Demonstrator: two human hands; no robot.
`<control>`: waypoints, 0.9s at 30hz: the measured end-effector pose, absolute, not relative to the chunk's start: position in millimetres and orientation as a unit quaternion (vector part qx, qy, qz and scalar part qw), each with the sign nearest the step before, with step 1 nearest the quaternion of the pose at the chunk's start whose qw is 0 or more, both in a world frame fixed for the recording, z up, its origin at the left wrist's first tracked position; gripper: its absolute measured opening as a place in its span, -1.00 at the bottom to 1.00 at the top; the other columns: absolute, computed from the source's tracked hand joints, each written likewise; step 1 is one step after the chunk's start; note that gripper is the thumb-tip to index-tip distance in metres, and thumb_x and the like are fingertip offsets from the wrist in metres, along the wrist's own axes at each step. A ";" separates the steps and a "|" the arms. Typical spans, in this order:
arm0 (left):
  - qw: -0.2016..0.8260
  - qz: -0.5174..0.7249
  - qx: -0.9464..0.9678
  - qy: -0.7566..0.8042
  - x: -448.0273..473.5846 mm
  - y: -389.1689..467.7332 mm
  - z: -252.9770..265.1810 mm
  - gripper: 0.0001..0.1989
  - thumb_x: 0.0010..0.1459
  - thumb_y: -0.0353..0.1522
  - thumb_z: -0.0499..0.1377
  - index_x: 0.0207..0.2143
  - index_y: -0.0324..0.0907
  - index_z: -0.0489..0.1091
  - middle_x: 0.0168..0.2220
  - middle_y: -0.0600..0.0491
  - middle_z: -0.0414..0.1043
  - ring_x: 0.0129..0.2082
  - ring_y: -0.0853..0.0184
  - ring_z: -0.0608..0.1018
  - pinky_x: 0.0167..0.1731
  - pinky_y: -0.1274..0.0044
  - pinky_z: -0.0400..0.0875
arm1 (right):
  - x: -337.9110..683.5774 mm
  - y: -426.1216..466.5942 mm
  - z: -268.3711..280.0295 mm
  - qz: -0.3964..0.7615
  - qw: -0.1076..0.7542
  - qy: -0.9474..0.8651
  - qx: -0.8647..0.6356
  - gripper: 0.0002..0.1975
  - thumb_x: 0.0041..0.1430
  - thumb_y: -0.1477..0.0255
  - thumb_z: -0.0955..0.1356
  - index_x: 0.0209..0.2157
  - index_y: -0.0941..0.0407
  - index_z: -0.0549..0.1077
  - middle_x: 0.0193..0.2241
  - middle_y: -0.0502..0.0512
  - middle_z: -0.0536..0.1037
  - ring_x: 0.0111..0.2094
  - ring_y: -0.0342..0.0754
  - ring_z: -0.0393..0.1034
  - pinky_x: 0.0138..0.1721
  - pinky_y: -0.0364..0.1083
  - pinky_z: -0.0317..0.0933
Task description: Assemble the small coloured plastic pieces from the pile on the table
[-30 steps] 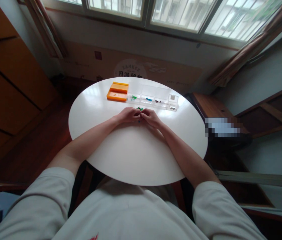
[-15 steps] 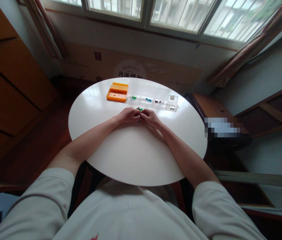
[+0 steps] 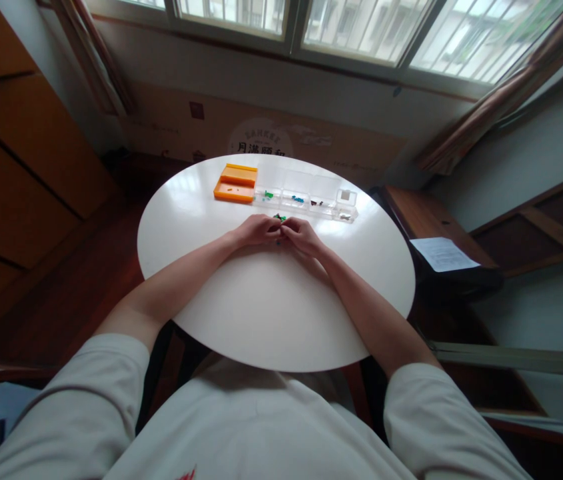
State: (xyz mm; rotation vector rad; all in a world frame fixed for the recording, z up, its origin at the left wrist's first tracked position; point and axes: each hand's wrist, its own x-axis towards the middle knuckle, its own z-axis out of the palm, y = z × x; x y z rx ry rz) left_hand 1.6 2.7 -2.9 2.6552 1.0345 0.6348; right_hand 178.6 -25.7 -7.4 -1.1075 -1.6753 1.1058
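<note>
Mid-frame, your left hand [image 3: 258, 229] and right hand [image 3: 303, 235] partly hid a green piece [image 3: 282, 219], seemingly too small to identify; the top edge cropped the window [image 3: 356, 30].

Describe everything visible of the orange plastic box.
The orange plastic-looking box lies open on the white table, toward its far edge, left of centre: a shallow near tray holding two tiny bits, and a brighter-edged far section. Clear plastic compartments stand beside it; contact is unclear. Left hand and right hand are off it.
</note>
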 end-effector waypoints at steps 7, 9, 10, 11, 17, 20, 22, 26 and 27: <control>0.115 0.217 0.904 0.350 1.7 1.7 -2.1 -0.63 0.14 -0.14 0.02 -0.38 -0.22 0.48 -0.48 0.03 0.46 -0.52 0.42 0.39 -0.49 0.59 0.06 | 178.4 -25.9 -7.6 0.447 0.415 -0.659 -0.440 -0.79 -0.01 0.32 0.36 -0.40 0.18 0.39 -0.54 0.01 0.47 -0.53 -0.14 0.36 -0.45 -0.12 0.29; 0.114 0.217 0.904 0.351 1.9 1.9 -2.3 -0.63 0.14 -0.13 0.03 -0.39 -0.22 0.47 -0.48 0.03 0.46 -0.52 0.42 0.39 -0.49 0.59 0.07 | 178.2 -25.9 -7.7 0.445 0.416 -0.658 -0.442 -0.80 -0.02 0.32 0.36 -0.40 0.18 0.39 -0.53 0.01 0.47 -0.52 -0.14 0.36 -0.44 -0.12 0.29; 0.112 0.217 0.904 0.351 1.9 2.0 -2.6 -0.63 0.13 -0.13 0.03 -0.39 -0.22 0.47 -0.48 0.03 0.46 -0.52 0.42 0.39 -0.49 0.59 0.06 | 178.2 -25.8 -7.8 0.445 0.417 -0.658 -0.442 -0.80 -0.02 0.32 0.36 -0.40 0.18 0.39 -0.53 0.01 0.47 -0.52 -0.14 0.36 -0.43 -0.12 0.29; 0.110 0.218 0.904 0.351 1.9 2.3 -3.1 -0.63 0.13 -0.13 0.03 -0.40 -0.22 0.47 -0.48 0.03 0.46 -0.52 0.42 0.38 -0.50 0.59 0.06 | 178.2 -25.6 -8.0 0.445 0.417 -0.658 -0.442 -0.79 -0.02 0.32 0.36 -0.40 0.18 0.39 -0.53 0.01 0.47 -0.51 -0.14 0.36 -0.43 -0.12 0.29; 0.101 0.218 0.906 0.350 1.4 4.0 -5.2 -0.64 0.14 -0.14 0.02 -0.40 -0.22 0.46 -0.49 0.04 0.46 -0.53 0.43 0.37 -0.50 0.59 0.05 | 179.1 -24.2 -10.0 0.433 0.415 -0.668 -0.441 -0.78 -0.03 0.30 0.36 -0.40 0.17 0.40 -0.53 0.01 0.48 -0.51 -0.15 0.35 -0.45 -0.14 0.27; 0.101 0.218 0.907 0.347 1.3 4.9 -5.7 -0.64 0.14 -0.14 0.02 -0.41 -0.21 0.45 -0.49 0.04 0.45 -0.54 0.43 0.37 -0.51 0.59 0.04 | 179.7 -23.7 -10.8 0.438 0.416 -0.667 -0.435 -0.78 -0.02 0.30 0.35 -0.39 0.17 0.40 -0.53 0.00 0.48 -0.53 -0.16 0.34 -0.46 -0.14 0.27; 0.098 0.218 0.907 0.347 1.6 5.5 -6.0 -0.64 0.14 -0.14 0.01 -0.43 -0.21 0.45 -0.50 0.04 0.45 -0.55 0.44 0.36 -0.52 0.58 0.04 | 180.1 -23.5 -10.9 0.435 0.417 -0.670 -0.433 -0.79 -0.02 0.31 0.35 -0.39 0.17 0.40 -0.53 0.00 0.48 -0.53 -0.16 0.34 -0.46 -0.14 0.27; 0.095 0.213 0.906 0.353 2.0 5.8 -6.2 -0.64 0.13 -0.15 0.02 -0.44 -0.22 0.45 -0.50 0.04 0.44 -0.55 0.43 0.36 -0.53 0.58 0.03 | 180.3 -23.0 -11.0 0.432 0.414 -0.674 -0.433 -0.79 -0.02 0.31 0.35 -0.39 0.18 0.40 -0.53 0.00 0.48 -0.53 -0.17 0.35 -0.46 -0.15 0.27; 0.095 0.212 0.906 0.353 2.0 5.5 -6.0 -0.65 0.13 -0.15 0.02 -0.43 -0.21 0.45 -0.50 0.05 0.44 -0.55 0.43 0.36 -0.52 0.58 0.04 | 180.2 -22.9 -10.9 0.430 0.414 -0.674 -0.435 -0.79 -0.02 0.31 0.35 -0.39 0.18 0.40 -0.53 0.00 0.48 -0.53 -0.17 0.34 -0.46 -0.15 0.28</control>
